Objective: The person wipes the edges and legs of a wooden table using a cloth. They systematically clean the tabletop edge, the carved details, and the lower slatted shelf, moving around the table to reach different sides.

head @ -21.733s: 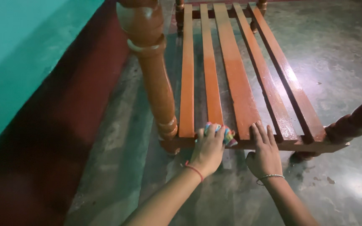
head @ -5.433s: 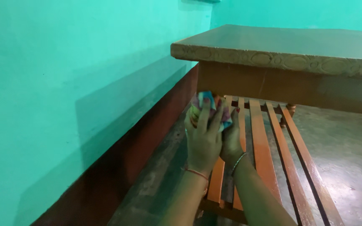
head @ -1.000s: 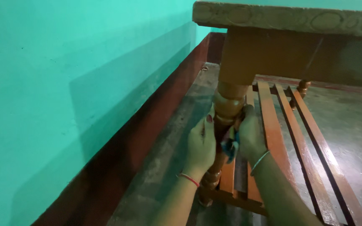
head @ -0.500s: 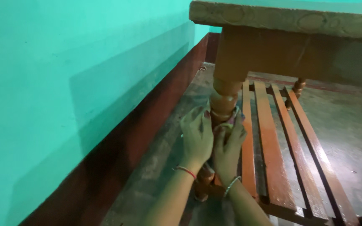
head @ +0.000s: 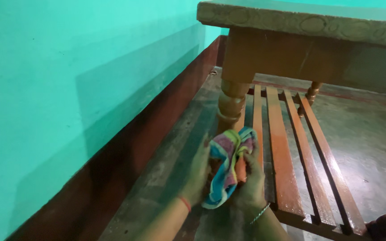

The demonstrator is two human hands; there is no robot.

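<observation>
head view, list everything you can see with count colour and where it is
cloth: one, striped in pink, yellow, blue and green, bunched between both hands, low centre
table: one, orange-brown wood, carved edge on the top, upper right
turned legs: two plainly in view, orange-brown; near one just above the cloth, far one at the back; a dark turned piece at the bottom right corner may be another
slats: about five, orange-brown, glossy, a low shelf under the table top
wall: one, turquoise, left side
skirting band: one, dark red-brown, foot of the wall
floor: grey-green, glossy, mottled
left hand: one, blurred, on the cloth, red band at the wrist
right hand: one, gripping the cloth, silver bangle at the wrist
</observation>
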